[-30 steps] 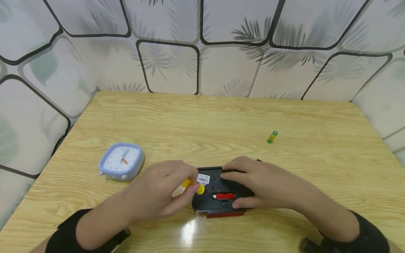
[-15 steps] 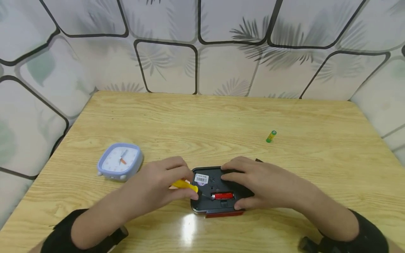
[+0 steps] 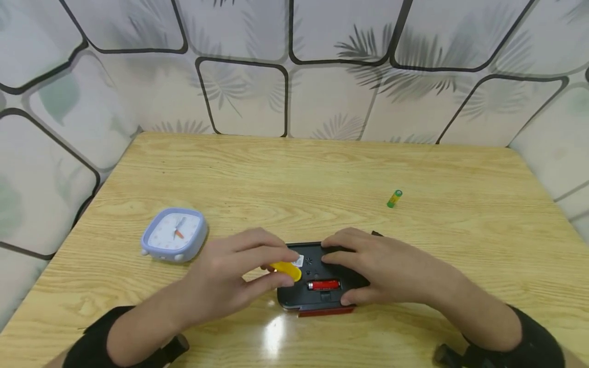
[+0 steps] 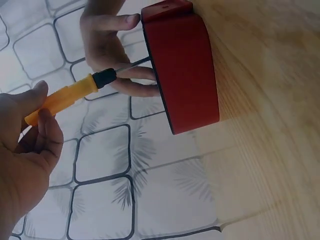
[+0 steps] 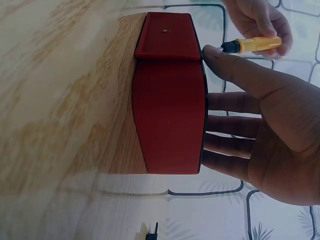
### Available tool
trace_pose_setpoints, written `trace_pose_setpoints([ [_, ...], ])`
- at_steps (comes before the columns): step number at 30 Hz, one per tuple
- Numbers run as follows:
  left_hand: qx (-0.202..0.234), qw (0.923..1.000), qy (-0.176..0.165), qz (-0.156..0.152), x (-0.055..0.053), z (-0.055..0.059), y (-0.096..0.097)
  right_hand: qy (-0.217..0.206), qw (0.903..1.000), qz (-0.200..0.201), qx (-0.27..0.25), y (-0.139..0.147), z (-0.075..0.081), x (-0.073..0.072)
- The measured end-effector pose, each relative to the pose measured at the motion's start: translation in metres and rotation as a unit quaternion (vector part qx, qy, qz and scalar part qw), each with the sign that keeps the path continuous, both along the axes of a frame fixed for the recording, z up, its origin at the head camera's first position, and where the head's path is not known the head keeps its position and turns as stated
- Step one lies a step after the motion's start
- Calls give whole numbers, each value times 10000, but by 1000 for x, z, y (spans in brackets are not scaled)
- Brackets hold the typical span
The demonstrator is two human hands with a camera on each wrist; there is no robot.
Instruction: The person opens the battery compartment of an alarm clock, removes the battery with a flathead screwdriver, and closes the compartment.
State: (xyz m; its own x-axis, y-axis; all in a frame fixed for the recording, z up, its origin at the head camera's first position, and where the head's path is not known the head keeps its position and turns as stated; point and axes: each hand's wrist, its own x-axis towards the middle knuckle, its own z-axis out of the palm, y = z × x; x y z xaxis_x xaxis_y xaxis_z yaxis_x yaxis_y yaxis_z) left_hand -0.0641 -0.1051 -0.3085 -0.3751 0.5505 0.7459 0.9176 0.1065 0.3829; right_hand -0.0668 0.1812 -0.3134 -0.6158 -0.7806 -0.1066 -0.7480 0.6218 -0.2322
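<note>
A red device (image 4: 182,70) lies with its black underside (image 3: 294,296) facing up. In a slot there sits a red battery (image 3: 329,285), beside a white label partly covered by fingers. My left hand (image 3: 241,266) pinches the yellow handle of a screwdriver (image 4: 70,97) between thumb and fingers. Its thin shaft runs from a black collar down to the underside, left of the battery. My right hand (image 3: 391,268) rests on the right part of the underside with fingers extended, as the right wrist view also shows.
A blue alarm clock (image 3: 176,235) stands on the wooden table (image 3: 276,189) to the left. Farther back on the right lies a green and yellow battery (image 3: 394,198). Patterned wall covering (image 3: 248,97) rises behind the table. A small dark piece (image 3: 377,233) shows just beyond my right hand.
My left hand drew back left with the screwdriver handle, then came right again, its fingers now reaching farther over the handle and label. The right hand stayed in place on the device.
</note>
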Motion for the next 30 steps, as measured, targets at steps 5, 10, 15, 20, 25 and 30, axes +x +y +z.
trace_pose_setpoints([
  [5, 104, 9985, 338, -416, 2, -3, 7, 43, 10000, -8, 8, 0, 0, 0],
  [10, -291, 9990, -53, -324, 1, 4, -2, -26, 10000, -41, 71, -1, 1, 1],
  [15, -1264, 9904, -530, 154, -4, 16, -23, -125, 9998, -64, 106, -1, 1, 2],
  [20, -1745, 9823, -647, 220, -7, 17, -27, -120, 9999, -49, 87, 0, 0, 3],
  [25, -1678, 9832, -717, 92, -4, 11, -20, -102, 9999, -12, 65, 0, -1, 2],
  [30, -2867, 9504, -1090, 508, -1, 13, -21, -36, 10000, 29, 60, -1, -1, 2],
])
